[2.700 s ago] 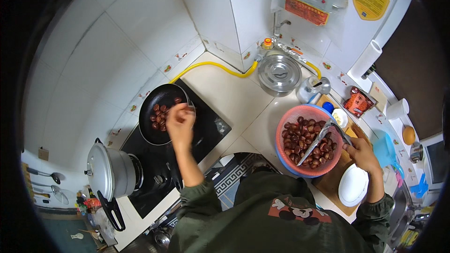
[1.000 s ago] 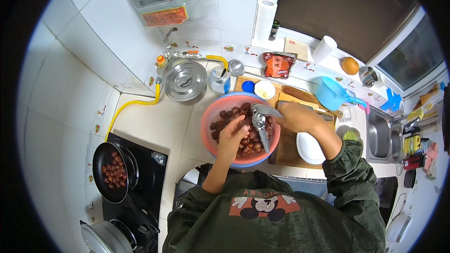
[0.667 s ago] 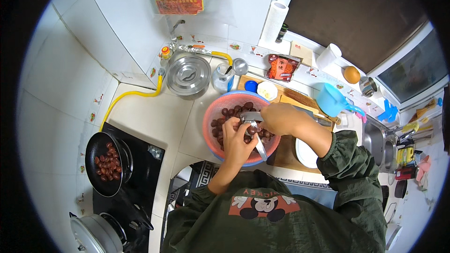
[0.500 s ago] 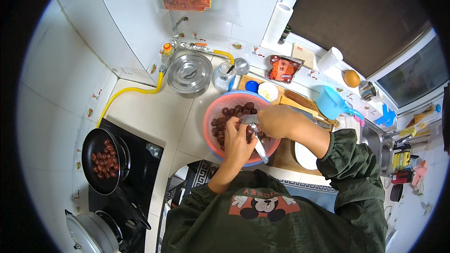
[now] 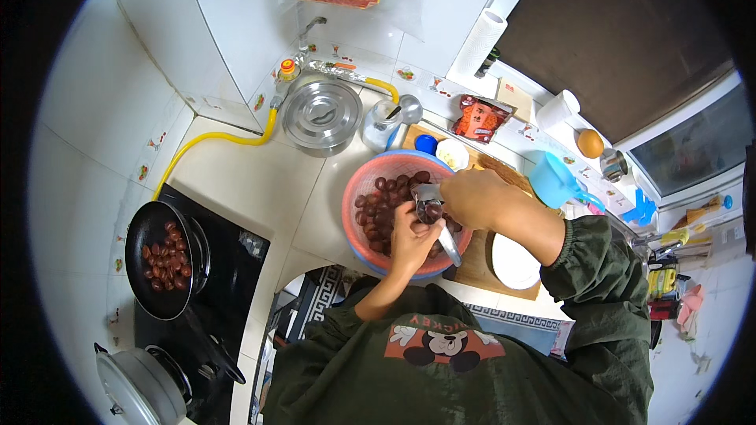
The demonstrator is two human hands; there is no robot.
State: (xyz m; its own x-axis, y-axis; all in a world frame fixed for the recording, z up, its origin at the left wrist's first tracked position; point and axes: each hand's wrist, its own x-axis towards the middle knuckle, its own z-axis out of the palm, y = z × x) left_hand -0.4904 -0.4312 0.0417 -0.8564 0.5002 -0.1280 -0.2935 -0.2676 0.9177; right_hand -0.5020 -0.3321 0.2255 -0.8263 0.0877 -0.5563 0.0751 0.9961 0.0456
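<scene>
A pink mesh basket (image 5: pixel 349 216) full of glossy brown chestnuts (image 5: pixel 380 220) sits inside a blue basin in front of me. Over it, my right hand (image 5: pixel 478 198) is closed around a metal chestnut cutter (image 5: pixel 426 191), a hinged tool whose silver handle (image 5: pixel 450 248) points down toward me. One dark chestnut (image 5: pixel 433 209) lies at the cutter's jaws. From the left side my left hand (image 5: pixel 411 242) pinches this chestnut, its fingertips touching the jaws. The far part of the cutter's grip is hidden by my right hand.
A black frying pan (image 5: pixel 135 283) with chestnuts rests on the stove at left, near a grey pot (image 5: pixel 134 386). Behind the basket stand a lidded steel pot (image 5: pixel 303 122) and a glass jar (image 5: pixel 376 135). A cutting board (image 5: pixel 476 267) and white plate (image 5: pixel 516 261) lie at right.
The cutter's jaws have opened and turned upward, so the chestnut between them now shows. My left hand has shifted slightly to the right. The view has tilted a little.
</scene>
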